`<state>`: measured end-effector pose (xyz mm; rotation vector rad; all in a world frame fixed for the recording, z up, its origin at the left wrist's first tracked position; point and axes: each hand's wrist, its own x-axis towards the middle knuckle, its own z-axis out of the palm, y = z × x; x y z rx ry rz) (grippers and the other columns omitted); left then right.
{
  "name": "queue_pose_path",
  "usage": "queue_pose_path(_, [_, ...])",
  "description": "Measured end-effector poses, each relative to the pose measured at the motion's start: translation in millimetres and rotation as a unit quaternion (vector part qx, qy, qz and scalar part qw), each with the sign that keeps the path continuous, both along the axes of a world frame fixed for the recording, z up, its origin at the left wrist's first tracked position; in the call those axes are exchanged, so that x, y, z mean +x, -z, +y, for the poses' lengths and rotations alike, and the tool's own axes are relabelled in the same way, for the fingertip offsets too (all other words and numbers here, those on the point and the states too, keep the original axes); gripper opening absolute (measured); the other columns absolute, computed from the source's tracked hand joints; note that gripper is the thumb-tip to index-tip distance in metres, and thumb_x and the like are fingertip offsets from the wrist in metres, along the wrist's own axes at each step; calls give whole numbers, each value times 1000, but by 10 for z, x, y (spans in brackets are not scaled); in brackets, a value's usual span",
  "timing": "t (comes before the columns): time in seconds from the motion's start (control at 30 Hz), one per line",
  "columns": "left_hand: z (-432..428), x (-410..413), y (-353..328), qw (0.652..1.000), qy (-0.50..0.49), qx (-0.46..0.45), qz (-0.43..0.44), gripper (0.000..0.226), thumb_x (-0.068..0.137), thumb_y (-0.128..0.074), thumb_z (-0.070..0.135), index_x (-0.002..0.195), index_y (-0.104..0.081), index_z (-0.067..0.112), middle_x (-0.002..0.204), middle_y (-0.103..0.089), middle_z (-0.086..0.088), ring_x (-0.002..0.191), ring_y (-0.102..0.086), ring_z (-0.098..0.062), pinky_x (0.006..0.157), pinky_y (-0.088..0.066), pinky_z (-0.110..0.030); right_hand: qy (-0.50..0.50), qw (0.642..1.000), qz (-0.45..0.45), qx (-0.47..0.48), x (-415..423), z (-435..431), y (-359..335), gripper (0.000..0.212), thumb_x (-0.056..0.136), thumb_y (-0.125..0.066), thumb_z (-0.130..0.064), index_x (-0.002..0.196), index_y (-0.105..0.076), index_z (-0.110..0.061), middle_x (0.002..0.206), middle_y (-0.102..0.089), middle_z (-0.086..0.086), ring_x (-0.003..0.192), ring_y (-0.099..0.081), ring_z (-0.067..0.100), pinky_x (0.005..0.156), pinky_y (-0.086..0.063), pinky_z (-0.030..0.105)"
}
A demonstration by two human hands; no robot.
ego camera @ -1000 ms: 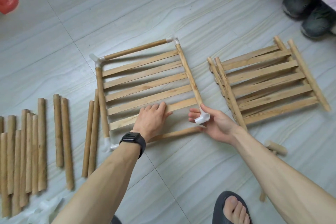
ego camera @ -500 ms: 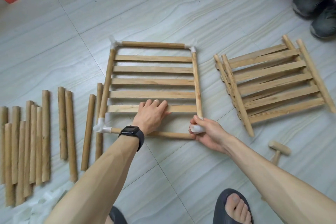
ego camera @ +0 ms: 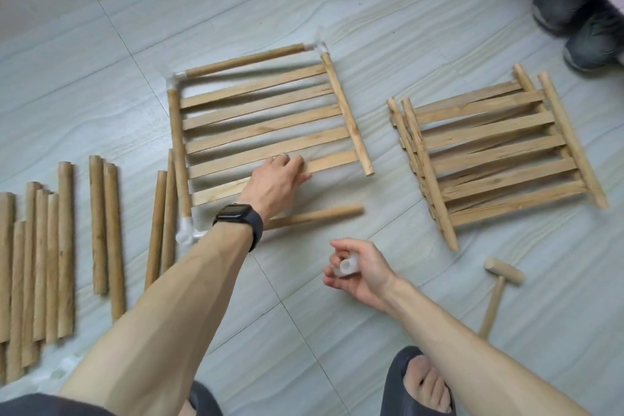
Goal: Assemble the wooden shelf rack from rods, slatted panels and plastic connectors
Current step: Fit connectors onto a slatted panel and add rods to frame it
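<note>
Well, from my feed part of the job is masked. The left forearm and its black wristwatch (ego camera: 238,216) cover the left part of the near round wooden rod (ego camera: 324,214), so I cannot tell whether it sits in the white plastic corner connector (ego camera: 187,235) at the near-left corner. The bundle of loose wooden rods (ego camera: 50,246) is cut by the left edge, and pale plastic bits at the bottom left are too blurred to name.

I have the left hand (ego camera: 280,179) lying flat, fingers nearly straight, on the near slats of the pale wooden slatted panel (ego camera: 266,125), which lies on the grey tiled floor (ego camera: 236,3) in the middle of view. Its slats run left to right, climbing slightly toward the far right; its side rails run away from me. The near rod lies along the slats, its right end bare and apart from the right rail's bare near end. The right hand (ego camera: 358,268), nearer me and off the panel, has its fingers curled round a loose white plastic connector (ego camera: 347,265), open socket facing the camera. A stack of more slatted panels (ego camera: 496,152) lies to the right.
</note>
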<state>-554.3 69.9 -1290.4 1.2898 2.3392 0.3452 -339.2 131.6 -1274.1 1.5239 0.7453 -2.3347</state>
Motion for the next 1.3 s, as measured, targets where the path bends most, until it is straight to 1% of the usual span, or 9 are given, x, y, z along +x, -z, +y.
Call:
queue_pose_path(0.1, [-143, 35, 44, 999, 12, -36, 21, 33, 106, -45, 35, 124, -52, 9, 114, -54, -16, 104, -49, -37, 86, -44, -47, 55, 996, -17, 69, 93, 255, 26, 15, 89, -68, -9, 82, -55, -9, 72, -54, 7, 67, -68, 24, 63, -57, 32])
queue_pose_path(0.2, [-250, 143, 100, 998, 9, -49, 41, 36, 104, -47, 30, 137, -49, 15, 125, -53, -13, 111, -48, -34, 90, -45, -44, 110, 984, -71, 117, 167, 528, 68, 6, 88, -60, 3, 85, -58, -3, 89, -62, 13, 87, -71, 34, 70, -59, 31])
queue_pose_path(0.3, [-264, 349, 62, 996, 22, -32, 80, 44, 99, -50, 44, 130, -54, 13, 127, -57, -15, 110, -52, -35, 89, -45, -45, 159, 973, -104, 129, 163, 613, 91, 9, 96, -52, -6, 94, -58, -1, 95, -66, 16, 89, -71, 37, 76, -60, 35])
queue_pose_path(0.4, [-320, 648, 103, 985, 133, -38, 106, 48, 93, -53, 59, 117, -57, 17, 124, -58, -8, 110, -54, -30, 92, -41, -43, 92, 967, -110, 210, 114, 601, 140, 24, 102, -55, -29, 95, -65, -7, 93, -67, 9, 84, -68, 23, 71, -55, 28])
queue_pose_path(0.53, [-370, 817, 164, 983, 135, -52, 116, 21, 103, -42, 29, 117, -53, 17, 118, -57, -4, 106, -53, -28, 84, -38, -37, -56, 940, -105, 320, 56, 601, 159, 35, 103, -50, -47, 103, -74, -23, 95, -62, -10, 81, -52, 5, 66, -38, 22])
queue_pose_path(0.63, [-398, 794, 109, 990, 113, -8, 82, 19, 104, -42, 25, 114, -56, 15, 110, -57, -4, 97, -55, -28, 77, -39, -37, 10, 973, -42, 225, 43, 625, 166, 40, 102, -55, -41, 118, -70, -7, 88, -59, -3, 68, -49, 8, 58, -37, 22])
queue_pose_path(0.73, [-464, 752, 58, 994, 98, 8, 56, 24, 106, -44, 34, 117, -56, 17, 112, -56, 0, 96, -53, -25, 73, -38, -34, 67, 988, 9, 141, 64, 639, 136, 41, 102, -58, -31, 116, -66, 6, 85, -59, 9, 65, -56, 14, 58, -47, 24])
queue_pose_path(1.0, [-600, 754, 13, 995, 92, -8, 20, 26, 107, -40, 34, 121, -53, 16, 119, -51, 0, 99, -50, -23, 66, -39, -35, -11, 985, 18, 172, 28, 654, 86, 33, 99, -62, -28, 110, -69, 1, 92, -62, 13, 71, -61, 17, 61, -42, 25])
queue_pose_path(1.3, [-659, 692, 12, 997, 79, -7, 11, 23, 106, -43, 31, 118, -55, 15, 118, -53, -1, 99, -51, -24, 66, -39, -35, -38, 986, 26, 157, -22, 638, 109, 31, 94, -68, -24, 109, -70, 2, 93, -62, 10, 74, -62, 17, 62, -54, 22])
